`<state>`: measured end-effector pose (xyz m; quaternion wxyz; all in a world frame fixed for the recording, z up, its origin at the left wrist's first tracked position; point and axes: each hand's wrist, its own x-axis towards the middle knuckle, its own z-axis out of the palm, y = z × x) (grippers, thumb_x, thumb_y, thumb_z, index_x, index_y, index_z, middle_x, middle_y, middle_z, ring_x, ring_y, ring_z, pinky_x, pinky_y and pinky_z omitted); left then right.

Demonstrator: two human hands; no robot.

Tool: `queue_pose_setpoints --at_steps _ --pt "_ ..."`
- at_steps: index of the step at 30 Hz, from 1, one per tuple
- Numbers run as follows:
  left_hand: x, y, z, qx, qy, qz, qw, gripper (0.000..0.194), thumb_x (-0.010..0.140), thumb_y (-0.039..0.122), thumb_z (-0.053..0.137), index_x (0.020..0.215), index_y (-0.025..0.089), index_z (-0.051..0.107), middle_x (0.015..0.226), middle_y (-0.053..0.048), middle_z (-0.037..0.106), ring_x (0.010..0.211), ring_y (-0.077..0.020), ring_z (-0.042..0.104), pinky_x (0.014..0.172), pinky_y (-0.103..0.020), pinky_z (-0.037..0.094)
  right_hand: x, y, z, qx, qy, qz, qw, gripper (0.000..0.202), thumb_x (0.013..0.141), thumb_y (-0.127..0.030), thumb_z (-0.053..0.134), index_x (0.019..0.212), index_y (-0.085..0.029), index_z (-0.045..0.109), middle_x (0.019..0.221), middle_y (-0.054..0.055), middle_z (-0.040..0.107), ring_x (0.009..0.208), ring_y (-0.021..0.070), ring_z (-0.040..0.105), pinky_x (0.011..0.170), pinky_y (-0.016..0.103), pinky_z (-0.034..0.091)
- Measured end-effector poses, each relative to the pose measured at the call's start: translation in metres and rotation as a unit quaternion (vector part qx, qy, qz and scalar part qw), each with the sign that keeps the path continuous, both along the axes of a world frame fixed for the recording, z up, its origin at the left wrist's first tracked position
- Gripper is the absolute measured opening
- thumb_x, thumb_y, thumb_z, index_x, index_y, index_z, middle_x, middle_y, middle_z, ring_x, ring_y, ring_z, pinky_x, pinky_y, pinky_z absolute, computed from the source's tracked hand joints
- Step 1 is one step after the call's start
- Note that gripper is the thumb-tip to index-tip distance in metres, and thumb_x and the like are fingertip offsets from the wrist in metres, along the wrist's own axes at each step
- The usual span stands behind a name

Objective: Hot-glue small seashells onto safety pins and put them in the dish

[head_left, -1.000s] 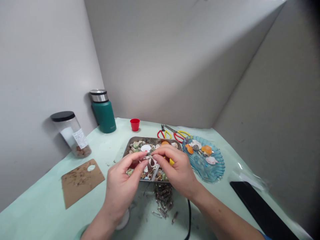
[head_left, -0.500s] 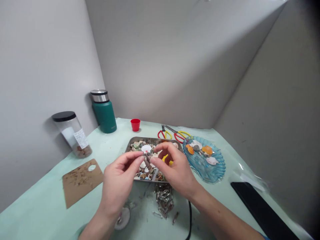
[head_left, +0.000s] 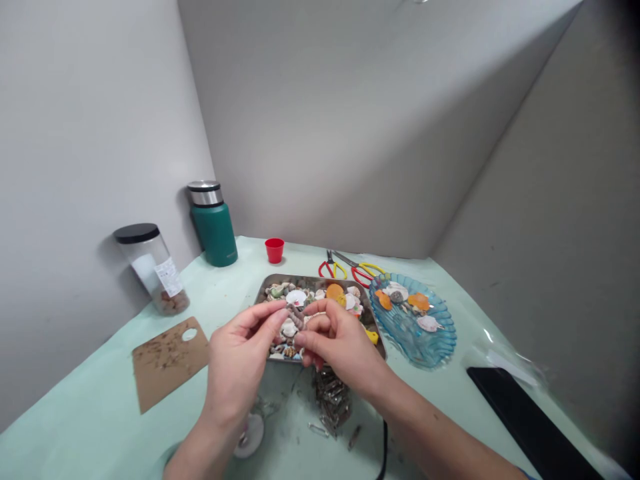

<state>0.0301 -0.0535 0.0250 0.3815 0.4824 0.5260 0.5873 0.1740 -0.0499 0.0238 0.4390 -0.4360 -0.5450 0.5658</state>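
A small greyish-brown spiral shell (head_left: 296, 316) is held up over the metal tray (head_left: 381, 343), which is full of mixed shells. My left hand (head_left: 243, 353) pinches the shell's upper end between thumb and index finger. Close beside it on the right, my right hand (head_left: 340, 340) has its fingers curled around the shell's other side, thumb near its lower end. An orange shell (head_left: 335, 292) and a yellow object (head_left: 372, 336) show in the tray. Below the tray lies a heap of metal safety pins (head_left: 331, 400), partly under my right hand.
A blue scalloped plate (head_left: 417, 340) with shells sits right of the tray, with scissors (head_left: 367, 270) behind. A red cup (head_left: 275, 251), green bottle (head_left: 215, 233), clear jar (head_left: 170, 293) and brown card (head_left: 167, 363) stand or lie leftward. A black slab (head_left: 525, 420) lies far right.
My right hand has moved slightly left and down, its fingers now closer to the shell, uncovering the tray's right part. The whole view has shifted a little.
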Motion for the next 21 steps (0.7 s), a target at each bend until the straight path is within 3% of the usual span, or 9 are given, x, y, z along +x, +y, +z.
queue_pose_setpoints --at_steps 6,12,21 --pt "0.0004 0.0053 -0.0008 -0.035 -0.088 -0.027 0.995 0.033 0.066 0.035 0.071 0.092 0.014 0.071 0.050 0.003 0.057 0.053 -0.0106 0.051 0.057 -0.022 0.044 -0.0013 -0.0002 0.0018 -0.001 -0.003 -0.004 1.000 0.031 0.072 -0.017 0.061 0.096 -0.020 0.042 0.059 -0.008 0.058 0.048 0.0102 0.060 0.042 0.018 0.038" --pt "0.0014 0.0055 -0.0007 -0.060 -0.143 -0.060 0.986 0.039 0.066 0.034 0.071 0.096 0.011 0.069 0.051 0.002 0.056 0.052 -0.0104 0.050 0.055 -0.022 0.043 -0.0002 0.0004 0.0006 0.009 -0.021 -0.011 1.000 0.034 0.074 -0.019 0.059 0.104 -0.019 0.043 0.063 -0.005 0.062 0.047 0.0099 0.059 0.043 0.019 0.040" --pt "0.0008 0.0090 -0.0051 -0.069 -0.158 -0.038 0.984 0.038 0.062 0.038 0.074 0.089 0.012 0.071 0.052 0.002 0.058 0.051 -0.0095 0.048 0.052 -0.021 0.042 0.0019 -0.0017 -0.0074 0.052 -0.072 -0.022 0.996 0.061 0.077 -0.020 0.057 0.132 -0.023 0.033 0.064 -0.005 0.066 0.048 0.0111 0.061 0.046 0.021 0.042"
